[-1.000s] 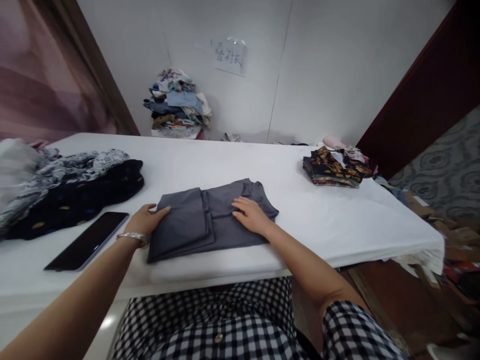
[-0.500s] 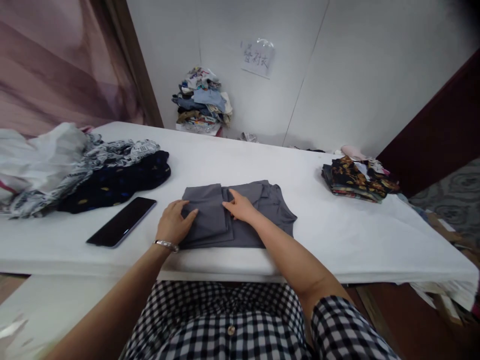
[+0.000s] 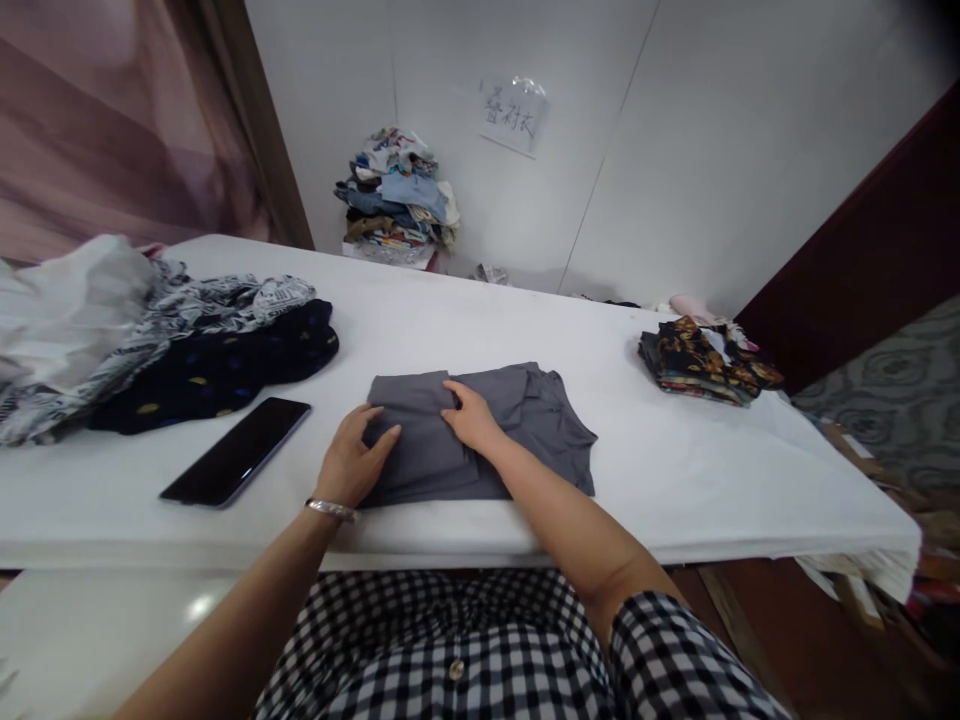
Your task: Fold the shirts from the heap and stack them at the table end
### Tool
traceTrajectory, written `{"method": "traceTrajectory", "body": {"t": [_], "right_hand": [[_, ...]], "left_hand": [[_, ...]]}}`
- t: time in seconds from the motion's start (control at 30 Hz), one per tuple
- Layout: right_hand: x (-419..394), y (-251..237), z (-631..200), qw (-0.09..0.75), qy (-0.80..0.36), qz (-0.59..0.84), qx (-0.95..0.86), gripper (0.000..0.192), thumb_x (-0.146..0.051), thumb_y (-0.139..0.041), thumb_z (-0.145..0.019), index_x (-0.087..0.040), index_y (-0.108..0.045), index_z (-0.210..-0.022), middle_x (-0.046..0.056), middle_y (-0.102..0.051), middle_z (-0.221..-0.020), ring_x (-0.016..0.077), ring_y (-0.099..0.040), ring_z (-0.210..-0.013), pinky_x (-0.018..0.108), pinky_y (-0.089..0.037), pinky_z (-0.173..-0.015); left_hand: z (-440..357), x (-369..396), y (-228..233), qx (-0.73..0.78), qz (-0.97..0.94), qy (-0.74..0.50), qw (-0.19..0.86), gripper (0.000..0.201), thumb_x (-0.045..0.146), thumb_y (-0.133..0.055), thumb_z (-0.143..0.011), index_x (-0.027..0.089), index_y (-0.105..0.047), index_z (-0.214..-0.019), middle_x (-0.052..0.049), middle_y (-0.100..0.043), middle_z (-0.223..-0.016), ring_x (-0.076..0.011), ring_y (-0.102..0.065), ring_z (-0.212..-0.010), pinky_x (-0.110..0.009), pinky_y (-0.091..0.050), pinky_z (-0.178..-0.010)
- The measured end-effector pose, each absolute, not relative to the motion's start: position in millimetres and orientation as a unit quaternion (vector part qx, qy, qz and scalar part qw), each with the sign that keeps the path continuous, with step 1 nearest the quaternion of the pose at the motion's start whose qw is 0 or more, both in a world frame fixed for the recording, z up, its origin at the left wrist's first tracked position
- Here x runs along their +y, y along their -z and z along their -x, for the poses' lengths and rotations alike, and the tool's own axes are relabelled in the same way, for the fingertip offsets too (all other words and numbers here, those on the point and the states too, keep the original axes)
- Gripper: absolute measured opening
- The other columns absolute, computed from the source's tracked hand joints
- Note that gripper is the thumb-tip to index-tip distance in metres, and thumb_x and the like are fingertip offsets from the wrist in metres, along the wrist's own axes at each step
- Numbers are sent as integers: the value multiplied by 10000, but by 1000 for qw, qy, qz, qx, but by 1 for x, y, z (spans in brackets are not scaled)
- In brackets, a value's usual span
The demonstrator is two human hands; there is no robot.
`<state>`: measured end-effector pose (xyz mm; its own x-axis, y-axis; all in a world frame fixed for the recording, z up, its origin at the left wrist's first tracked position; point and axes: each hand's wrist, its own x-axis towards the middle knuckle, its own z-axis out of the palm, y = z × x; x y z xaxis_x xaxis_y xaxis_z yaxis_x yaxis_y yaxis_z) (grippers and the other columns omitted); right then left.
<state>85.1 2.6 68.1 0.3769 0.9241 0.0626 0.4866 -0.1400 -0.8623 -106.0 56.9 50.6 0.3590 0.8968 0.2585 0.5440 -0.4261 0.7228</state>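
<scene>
A grey shirt (image 3: 555, 430) lies folded on the white-covered table in front of me. Its neckline end points right, and a folded-over panel covers the left part. My left hand (image 3: 354, 455), wearing a silver bracelet (image 3: 331, 510), rests at the shirt's left edge with thumb and fingers apart. On top of the panel, near its right side, is my right hand (image 3: 474, 418). Its index finger and thumb are spread over the cloth, and the other fingers are partly hidden beneath the hand.
A phone (image 3: 236, 452) lies left of my left hand. Behind it are a navy patterned garment (image 3: 225, 370) and crumpled clothes (image 3: 90, 300). Folded clothes (image 3: 701, 365) are stacked at the right. A clothes pile (image 3: 401, 195) and a paper sign (image 3: 514, 115) are at the back wall.
The upper folded panel's right edge has moved right, covering the layer edges seen before. My right hand has shifted slightly left across the cloth. My left hand stays at the left edge.
</scene>
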Motion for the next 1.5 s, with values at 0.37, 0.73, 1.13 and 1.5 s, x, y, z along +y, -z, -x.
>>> {"method": "traceTrajectory", "body": {"t": [0.37, 0.73, 1.13, 1.5], "right_hand": [[-40, -63, -139, 380, -206, 770, -469, 540, -111, -598, -754, -169, -565, -1291, 101, -596, -1306, 222, -562, -1195, 374, -403, -1061], [-67, -77, -135, 356, -142, 745, -546, 454, -210, -594, -813, -191, -578, -1266, 126, -531, -1353, 270, -482, -1267, 451, -368, -1080], [-144, -83, -200, 668, -442, 556, -220, 563, -579, -245, -944, -210, -511, -1276, 96, -698, -1099, 213, -687, -948, 367, -554, -807], [-158, -70, -228, 664, -424, 571, -231, 849, -186, -658, -656, -289, -353, -1442, 24, -652, -1213, 169, -669, -880, 287, -538, -788]], "left_hand": [[97, 61, -53, 524, -720, -252, 379, 730, 575, -543, -743, 171, -450, -1344, -154, -598, -1277, -263, -645, -1003, -388, -498, -893], [74, 75, -72, 552, -703, -188, 406, 688, 356, -648, -710, 126, -479, -1336, -150, -663, -1099, -291, -649, -967, -409, -525, -854], [-61, -5, -162, 259, -681, -254, 636, 691, 401, -596, -824, 210, -323, -1428, -166, -458, -1410, -192, -666, -912, -349, -574, -754], [-41, 12, -67, 429, -695, -212, 537, 593, 397, -633, -778, 134, -506, -1294, -168, -617, -1232, -256, -607, -1100, -362, -495, -919]]}}
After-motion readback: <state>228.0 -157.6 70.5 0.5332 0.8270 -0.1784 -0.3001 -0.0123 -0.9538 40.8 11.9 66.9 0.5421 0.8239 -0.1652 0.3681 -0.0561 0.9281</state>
